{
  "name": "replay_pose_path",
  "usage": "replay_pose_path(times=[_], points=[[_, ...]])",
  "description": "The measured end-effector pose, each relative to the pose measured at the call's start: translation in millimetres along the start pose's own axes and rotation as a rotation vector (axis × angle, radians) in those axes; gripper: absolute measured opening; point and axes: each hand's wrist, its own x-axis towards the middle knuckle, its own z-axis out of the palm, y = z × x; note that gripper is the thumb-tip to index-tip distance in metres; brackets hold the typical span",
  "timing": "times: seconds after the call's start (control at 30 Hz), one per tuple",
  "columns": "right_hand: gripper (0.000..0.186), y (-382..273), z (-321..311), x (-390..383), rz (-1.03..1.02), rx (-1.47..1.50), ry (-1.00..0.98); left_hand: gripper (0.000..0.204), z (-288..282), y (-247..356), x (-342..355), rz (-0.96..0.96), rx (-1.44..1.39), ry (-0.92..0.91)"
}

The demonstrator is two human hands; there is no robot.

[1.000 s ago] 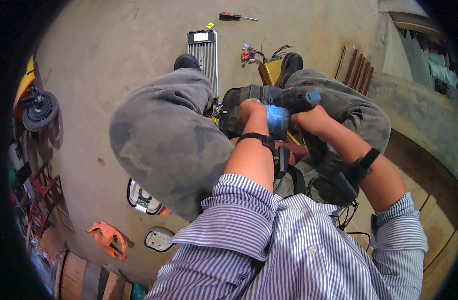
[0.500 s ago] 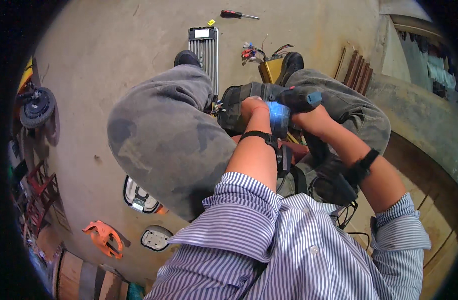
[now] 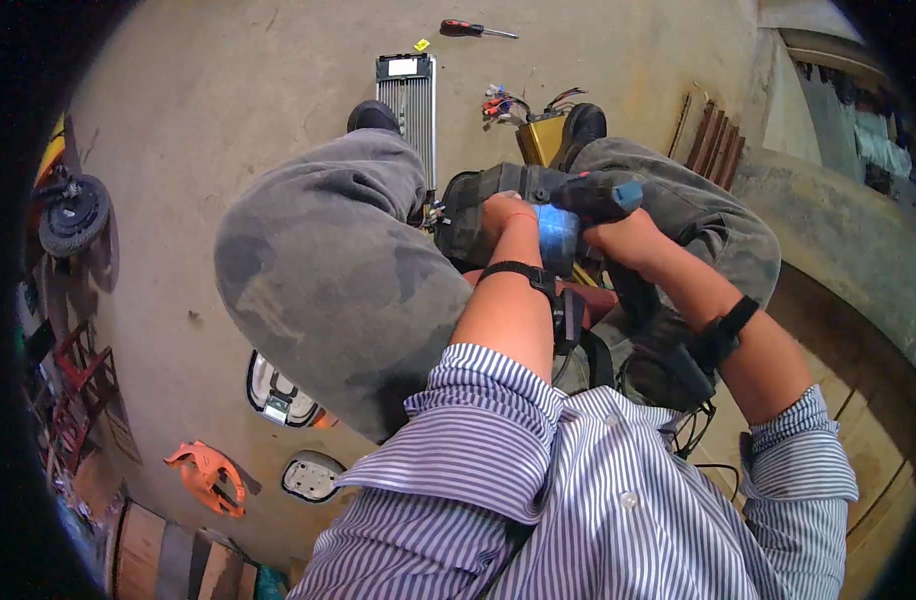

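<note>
My right hand [image 3: 628,238] grips a dark cordless drill [image 3: 600,197] with a blue patch on its rear end. The drill's front points left, toward a bulky black housing [image 3: 462,212] held between my knees. My left hand [image 3: 505,212] is closed on the housing's near side; its fingertips are hidden. Bluish light falls on a smooth rounded surface [image 3: 557,238] between my hands. Where the drill's tip meets the work cannot be seen. Small loose wires [image 3: 433,214] stick out by the housing's left edge.
Beyond my feet lie a finned metal unit [image 3: 408,105], a gold box [image 3: 544,138] with wires and a screwdriver [image 3: 478,30]. Orange plastic [image 3: 210,476] and white-black covers [image 3: 312,476] are on the floor at left. A wheel [image 3: 75,215] stands farther left; a low wall [image 3: 848,250] rises at right.
The drill has tilted very slightly in my right hand and shows more sharply. My left hand and the housing stay in place.
</note>
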Motion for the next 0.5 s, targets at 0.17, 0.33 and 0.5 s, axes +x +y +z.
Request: replay_pose_path(times=[0.17, 0.33, 0.5], points=[[0.039, 2, 2, 6, 0.077, 0.031, -0.059, 0.017, 1, -5, 13, 0.026, -0.004, 0.011], [0.036, -3, -2, -1, -0.032, 0.018, -0.008, 0.019, -6, 1, -5, -0.029, -0.082, -0.016], [0.034, -8, -4, -2, 0.058, -0.009, -0.012, 0.019, -17, 8, -10, -0.124, -0.045, -0.035]])
